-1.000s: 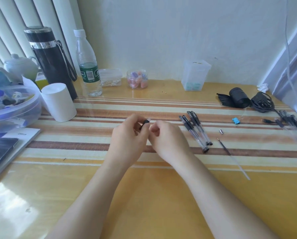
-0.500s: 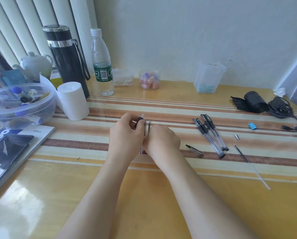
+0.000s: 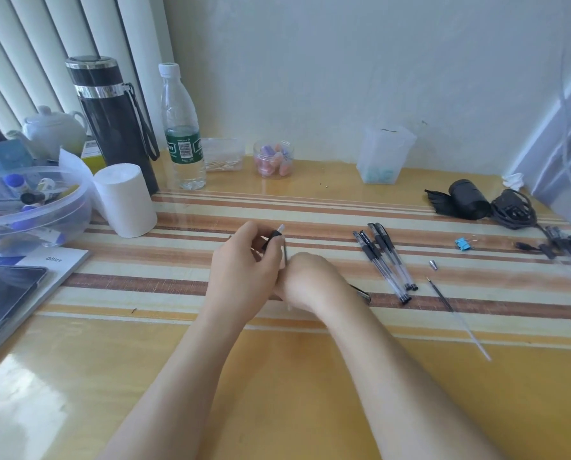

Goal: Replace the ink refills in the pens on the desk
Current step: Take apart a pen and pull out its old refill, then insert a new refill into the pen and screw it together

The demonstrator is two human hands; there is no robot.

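Left hand [image 3: 244, 270] pinches a pen barrel [image 3: 272, 239] by its black grip, clear end pointing up and away. Right hand [image 3: 307, 280] touches the left, fingers curled under round a thin refill [image 3: 285, 252] that stands just beside the barrel. Both hands are low over the striped counter [image 3: 310, 207]. To the right lie three pens [image 3: 383, 260] side by side, then a metal tip [image 3: 433, 264] and a loose refill [image 3: 456, 317].
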